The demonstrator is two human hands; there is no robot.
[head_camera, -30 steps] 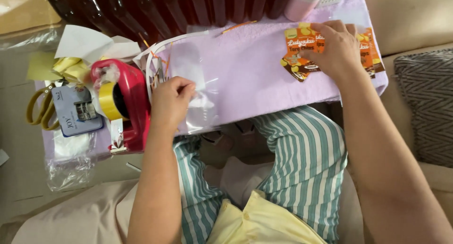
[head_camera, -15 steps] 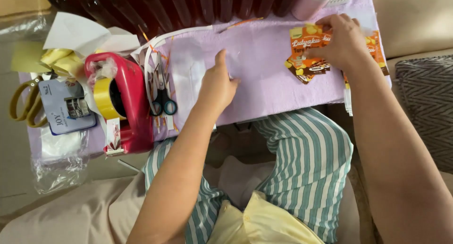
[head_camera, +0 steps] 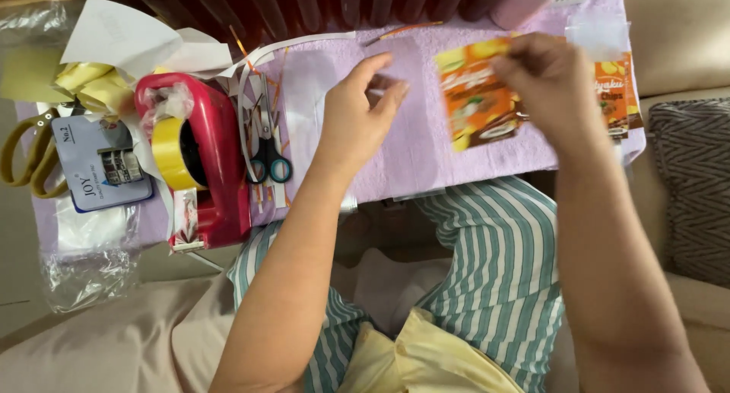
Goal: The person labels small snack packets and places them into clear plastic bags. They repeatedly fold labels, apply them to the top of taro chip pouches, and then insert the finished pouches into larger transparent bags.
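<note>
Holding an orange packet (head_camera: 480,96) by its upper right corner, the right hand (head_camera: 549,81) has fingers pinched shut on it above the lilac cloth (head_camera: 426,153) covering the desk; the packet is blurred.

Left hand (head_camera: 361,115): raised over the cloth's middle, fingers loosely curled and apart, holding nothing that can be made out; just left of the packet.

Second orange packet (head_camera: 622,96): flat on the cloth at the right edge, partly behind the right hand.

Scissors (head_camera: 266,153), blue-handled: lying among white paper strips (head_camera: 293,47), left of the left hand.

Red tape dispenser (head_camera: 217,153) with yellow roll (head_camera: 169,151): near the desk's left end, beside the scissors.

Changes since half a second ago: the left hand, then pressed flat on the cloth, has lifted and moved right; the right hand has drawn one packet off the pile at the far right toward the middle. Dispenser and scissors are unmoved.
</note>
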